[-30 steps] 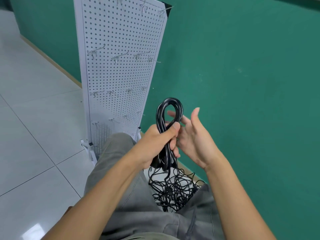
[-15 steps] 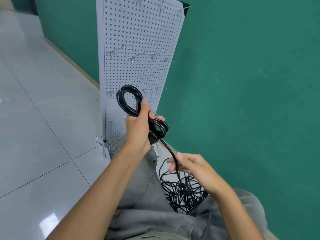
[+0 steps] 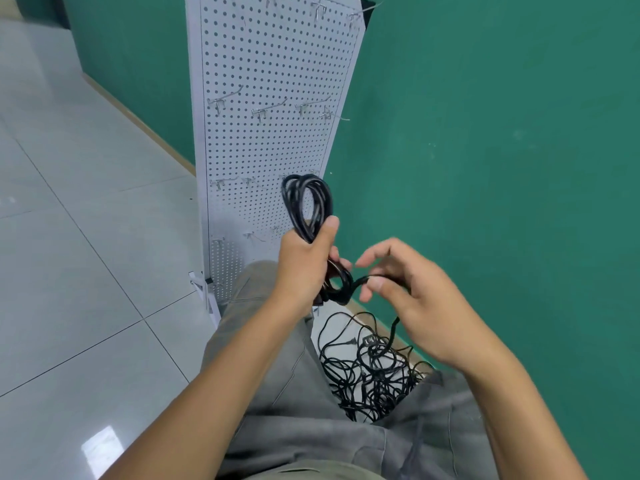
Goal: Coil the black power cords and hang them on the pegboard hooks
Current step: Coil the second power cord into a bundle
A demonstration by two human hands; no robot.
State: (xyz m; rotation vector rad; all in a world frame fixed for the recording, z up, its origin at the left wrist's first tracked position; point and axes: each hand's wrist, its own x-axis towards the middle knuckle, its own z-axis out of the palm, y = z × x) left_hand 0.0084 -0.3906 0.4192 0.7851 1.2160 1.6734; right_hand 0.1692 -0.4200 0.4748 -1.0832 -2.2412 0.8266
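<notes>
The coiled black power cord (image 3: 307,202) sits in the left hand's (image 3: 304,268) closed grip, before the pegboard (image 3: 277,64); the right hand (image 3: 412,292) pinches its tail. Every visible hook (image 3: 225,98) is bare, and a tangled cord pile (image 3: 374,368) remains on the floor (image 3: 86,271).

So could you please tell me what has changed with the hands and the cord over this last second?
The right hand, open a second ago, dropped to pinch the cord's loose tail and lifted it beside the coil. The left hand still grips the coil; the pile stays put.
</notes>
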